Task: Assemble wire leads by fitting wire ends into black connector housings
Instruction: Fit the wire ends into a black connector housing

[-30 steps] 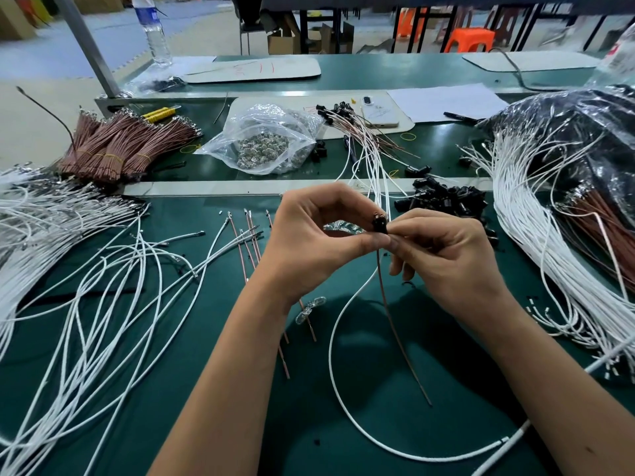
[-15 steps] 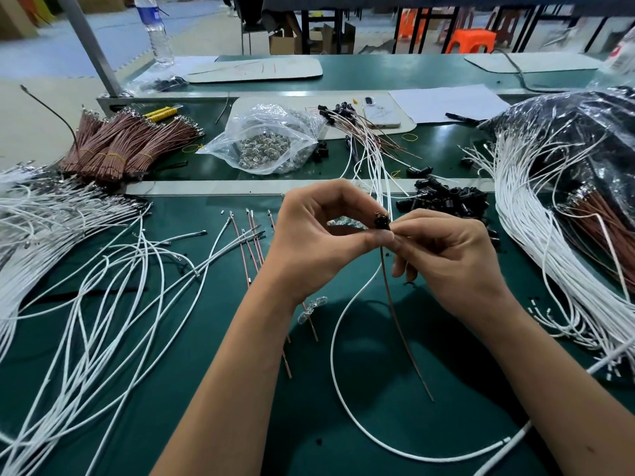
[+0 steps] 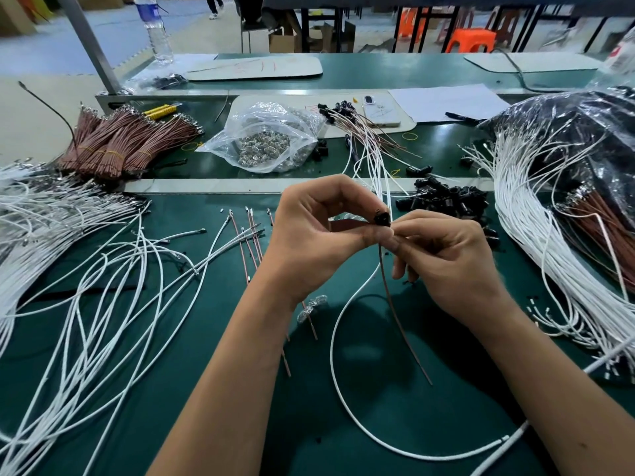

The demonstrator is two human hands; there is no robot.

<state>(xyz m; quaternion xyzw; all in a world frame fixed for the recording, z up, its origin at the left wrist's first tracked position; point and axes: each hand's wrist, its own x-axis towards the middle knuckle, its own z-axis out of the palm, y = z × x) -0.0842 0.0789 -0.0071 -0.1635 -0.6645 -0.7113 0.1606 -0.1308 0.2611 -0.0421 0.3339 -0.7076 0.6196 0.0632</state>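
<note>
**A:** Your fingers [image 3: 386, 237] were curled in tight from both sides. The left hand [image 3: 309, 231] pinched the black housing [image 3: 382, 218] between thumb and forefinger, and the right hand [image 3: 443, 259] gripped the brown wire [image 3: 395, 304] just under it. The housing was up off the worktop [image 3: 213, 372], right where the two thumbs met.

**B:** And was the wire fully in?

**A:** I could not tell; your fingertips hid the entry. A white wire [image 3: 343, 389] also ran up to the housing and looped down over the mat. My judgement is that you were seating the brown end. To do that well, you needed to hold the wire close to its tip so it could not buckle, keep it in line with the slot, and push straight. A gentle tug afterwards would have shown whether it had caught.

**B:** What lay round you?

**A:** A dark green worktop, crowded. Loose white wires [image 3: 86, 269] spread over the left side, and a thick white bundle [image 3: 536, 214] lay on the right, partly in a black plastic bag [image 3: 584, 132]. A heap of spare housings [image 3: 446, 201] sat just beyond your right hand. Further back were tied brown wire bunches [image 3: 120, 146], a clear bag of metal bits [image 3: 268, 142] and a phone [image 3: 381, 111]. Beyond that, a water bottle [image 3: 156, 29] stood on the far bench, with orange stools [image 3: 470, 41] in a large workshop hall.
</note>
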